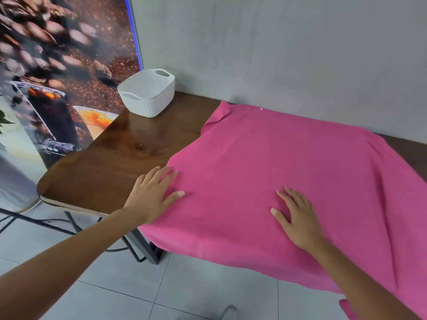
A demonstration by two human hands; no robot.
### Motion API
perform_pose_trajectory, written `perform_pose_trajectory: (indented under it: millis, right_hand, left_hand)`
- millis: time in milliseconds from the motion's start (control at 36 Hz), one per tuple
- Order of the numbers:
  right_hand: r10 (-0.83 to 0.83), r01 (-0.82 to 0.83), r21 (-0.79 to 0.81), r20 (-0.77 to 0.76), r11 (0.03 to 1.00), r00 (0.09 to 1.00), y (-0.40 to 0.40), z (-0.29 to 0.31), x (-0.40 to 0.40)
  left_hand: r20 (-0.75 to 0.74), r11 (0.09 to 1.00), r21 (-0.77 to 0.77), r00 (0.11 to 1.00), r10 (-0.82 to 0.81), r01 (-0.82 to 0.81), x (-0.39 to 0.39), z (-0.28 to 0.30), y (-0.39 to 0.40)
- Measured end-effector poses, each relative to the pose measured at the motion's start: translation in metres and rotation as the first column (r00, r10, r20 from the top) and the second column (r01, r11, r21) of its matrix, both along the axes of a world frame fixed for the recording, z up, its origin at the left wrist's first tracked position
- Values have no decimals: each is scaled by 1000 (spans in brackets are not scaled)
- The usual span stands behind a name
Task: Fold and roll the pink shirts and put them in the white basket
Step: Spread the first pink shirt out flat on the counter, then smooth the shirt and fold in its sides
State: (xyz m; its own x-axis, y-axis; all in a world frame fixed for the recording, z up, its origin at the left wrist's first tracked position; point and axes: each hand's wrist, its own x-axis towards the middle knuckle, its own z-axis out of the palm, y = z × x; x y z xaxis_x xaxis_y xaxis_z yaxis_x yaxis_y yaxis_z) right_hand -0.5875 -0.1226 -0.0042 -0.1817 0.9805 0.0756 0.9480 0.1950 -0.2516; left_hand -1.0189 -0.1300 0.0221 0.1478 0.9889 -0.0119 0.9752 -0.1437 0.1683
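Pressing flat on the pink shirt (288, 172), both hands lie with fingers straight and spread: the left hand (152, 195) at the cloth's left edge in the lower middle of the frame, the right hand (298, 218) on the fabric just right of centre. The shirt is spread across the dark wooden desk (111, 162), filling the right half of the frame, its near hem hanging over the front edge. Up at the upper left of centre, the white basket (147, 93) stands on the desk's far corner, well apart from the shirt.
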Motion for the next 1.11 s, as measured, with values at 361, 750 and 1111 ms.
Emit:
perform_pose_trajectory:
  millis: [361, 750, 1111]
  right_hand:
    - [17, -14, 60, -51, 998, 999, 66, 4, -12]
    - [-41, 46, 64, -84, 997, 996, 179, 0, -23]
    - [-103, 104, 66, -22, 992, 994, 182, -5, -28]
  left_hand:
    - [82, 998, -70, 997, -5, 11, 55, 24, 127]
    - [68, 982, -186, 998, -8, 21, 116, 30, 278]
    - [-124, 993, -112, 991, -57, 43, 109, 22, 328]
